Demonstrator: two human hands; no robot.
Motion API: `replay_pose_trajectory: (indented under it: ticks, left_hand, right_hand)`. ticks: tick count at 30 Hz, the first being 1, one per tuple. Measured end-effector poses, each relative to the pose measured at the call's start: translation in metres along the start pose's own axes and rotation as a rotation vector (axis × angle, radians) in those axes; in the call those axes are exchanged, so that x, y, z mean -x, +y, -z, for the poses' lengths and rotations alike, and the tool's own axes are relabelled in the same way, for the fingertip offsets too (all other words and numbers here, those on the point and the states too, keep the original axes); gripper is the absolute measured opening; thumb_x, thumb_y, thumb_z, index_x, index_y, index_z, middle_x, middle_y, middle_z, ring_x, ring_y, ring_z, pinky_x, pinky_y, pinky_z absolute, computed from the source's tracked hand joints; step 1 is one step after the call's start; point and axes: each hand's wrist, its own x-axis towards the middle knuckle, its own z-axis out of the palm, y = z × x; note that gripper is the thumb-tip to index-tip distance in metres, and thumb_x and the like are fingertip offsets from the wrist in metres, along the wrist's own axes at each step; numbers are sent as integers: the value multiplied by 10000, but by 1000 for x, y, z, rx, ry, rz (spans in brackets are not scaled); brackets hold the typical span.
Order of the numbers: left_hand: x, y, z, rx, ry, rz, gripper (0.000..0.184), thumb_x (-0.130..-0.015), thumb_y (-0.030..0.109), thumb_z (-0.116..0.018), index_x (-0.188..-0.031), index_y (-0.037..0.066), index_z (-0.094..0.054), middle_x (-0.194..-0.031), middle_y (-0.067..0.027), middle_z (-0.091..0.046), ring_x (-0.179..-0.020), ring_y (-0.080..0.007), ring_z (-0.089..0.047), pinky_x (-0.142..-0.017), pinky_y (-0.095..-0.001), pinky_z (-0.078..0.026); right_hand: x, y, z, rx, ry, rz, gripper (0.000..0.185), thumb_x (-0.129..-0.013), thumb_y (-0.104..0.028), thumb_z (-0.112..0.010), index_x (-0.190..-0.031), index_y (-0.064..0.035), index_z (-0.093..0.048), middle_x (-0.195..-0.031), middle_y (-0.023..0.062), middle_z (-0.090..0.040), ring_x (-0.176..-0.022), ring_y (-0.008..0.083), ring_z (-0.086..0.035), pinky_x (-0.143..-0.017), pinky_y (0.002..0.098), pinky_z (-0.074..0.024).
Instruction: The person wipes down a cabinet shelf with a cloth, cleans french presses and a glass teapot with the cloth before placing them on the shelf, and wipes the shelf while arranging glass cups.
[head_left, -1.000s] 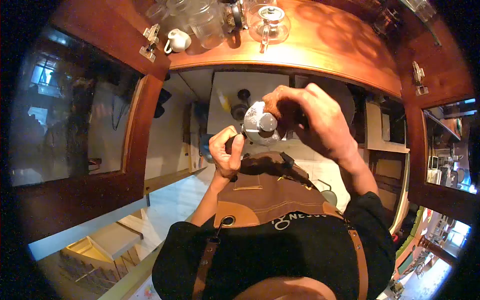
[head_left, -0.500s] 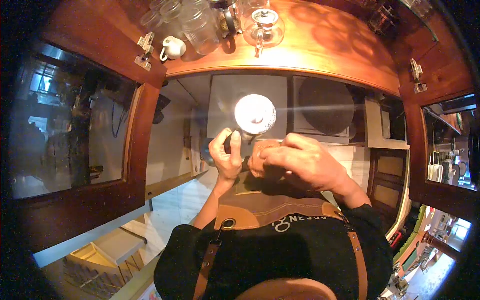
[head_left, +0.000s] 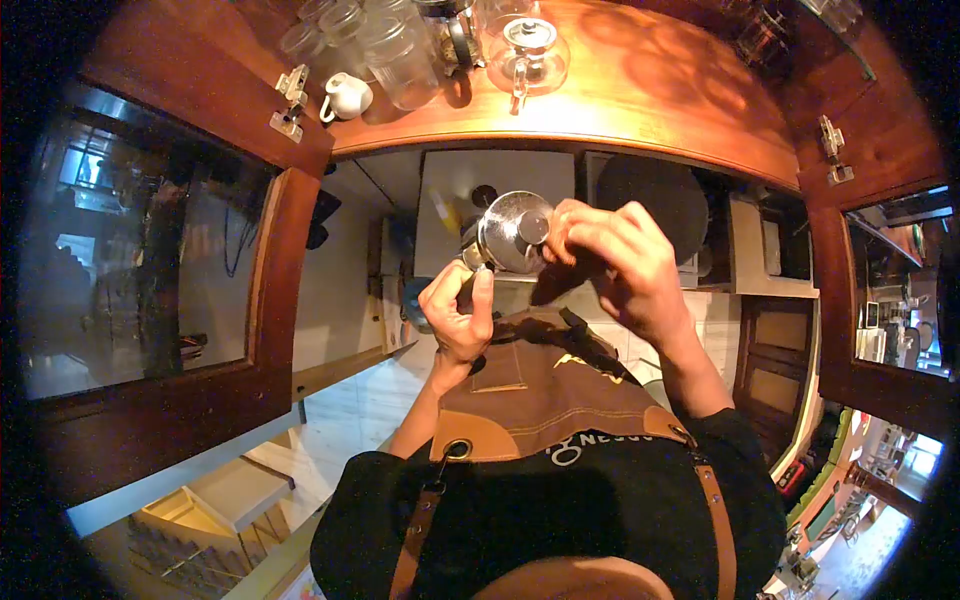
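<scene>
A shiny metal pot (head_left: 508, 222) is tilted above the counter, its rounded, reflective side facing up. My left hand (head_left: 458, 315) is closed around its dark handle, thumb raised along the near side. In my right hand (head_left: 630, 258) is a bunched brown cloth (head_left: 562, 228), pinched between the fingers and held against the pot's right side. Just below both hands is my brown apron (head_left: 545, 385). The pot's underside and part of the cloth are hidden.
Above the counter, a wooden shelf (head_left: 650, 70) bears a glass teapot (head_left: 530, 65), glass jars (head_left: 393, 60) and a small white jug (head_left: 346, 97). Open glass-paned doors (head_left: 270, 280) flank my arms. A dark round plate (head_left: 650, 195) lies behind my right hand.
The pot has turned and tilted, so its side shows instead of the bright round top. My right hand has moved up and right with the cloth, from near the apron to the pot.
</scene>
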Motion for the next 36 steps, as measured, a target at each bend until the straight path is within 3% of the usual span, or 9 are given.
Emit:
replay_pose_trajectory:
  ticks: [3,7,13,17,20,23,30,33,36]
  left_hand:
    - [4,-11,1,13,-23,51,339,-896,79,-648,-664,3,-413,-605,-40,-357,-544,-116,-307,-492,-304,-237]
    - [5,-12,2,127,-30,44,347,-893,78,-647,-659,7,-401,-604,-39,-353,-544,-118,-304,-493,-304,-238]
    - [2,-1,-1,55,-87,8,341,-871,71,-662,-648,7,-412,-597,-51,-356,-527,-139,-319,-488,-308,-250]
    - [1,-5,-3,58,-90,-18,348,-864,69,-670,-636,7,-414,-591,-56,-352,-517,-155,-321,-484,-313,-257]
    - [6,-12,2,64,-109,34,349,-866,67,-669,-636,5,-414,-591,-59,-352,-516,-161,-322,-484,-317,-260]
    - [5,-6,0,67,-98,24,356,-896,112,-643,-645,27,-405,-599,-24,-348,-549,-115,-318,-505,-309,-236]
    - [3,-9,4,46,-123,20,326,-850,61,-678,-642,-3,-435,-590,-70,-376,-512,-167,-339,-484,-319,-277]
    - [0,-4,4,94,-173,-32,337,-875,69,-650,-638,17,-416,-595,-35,-370,-527,-125,-341,-496,-311,-253]
    - [-2,2,-5,33,-217,-78,314,-840,45,-671,-640,5,-432,-593,-57,-371,-511,-149,-352,-485,-321,-267]
  right_hand:
    - [-2,-17,-2,24,14,105,321,-698,21,-703,-1009,-53,-678,-1072,86,-716,-819,256,-623,-731,350,-502]
    - [-5,-13,3,-17,-5,75,243,-740,-88,-653,-981,-101,-675,-1092,51,-703,-876,246,-632,-721,348,-510]
    - [-21,-9,28,65,167,42,313,-726,-14,-670,-1030,-82,-701,-1106,86,-700,-924,263,-651,-809,356,-493]
    - [-21,-15,6,1,126,180,284,-730,-15,-662,-1002,-89,-695,-1119,63,-689,-909,250,-647,-746,351,-479]
    - [-22,10,23,52,2,5,303,-705,23,-651,-979,-101,-693,-1067,40,-696,-852,266,-615,-729,340,-470]
    - [-17,0,24,60,169,66,266,-716,-8,-675,-962,-103,-714,-1074,35,-703,-827,236,-609,-727,344,-469]
    - [-21,19,28,133,-90,65,268,-729,-84,-662,-994,-99,-698,-1105,25,-681,-859,262,-580,-775,346,-512]
    - [-34,22,39,138,52,128,279,-724,-96,-655,-1000,-103,-695,-1095,20,-685,-862,261,-584,-815,368,-513]
    - [-43,-7,45,61,-180,254,243,-725,-148,-642,-960,-109,-687,-1074,25,-660,-905,263,-580,-821,350,-506]
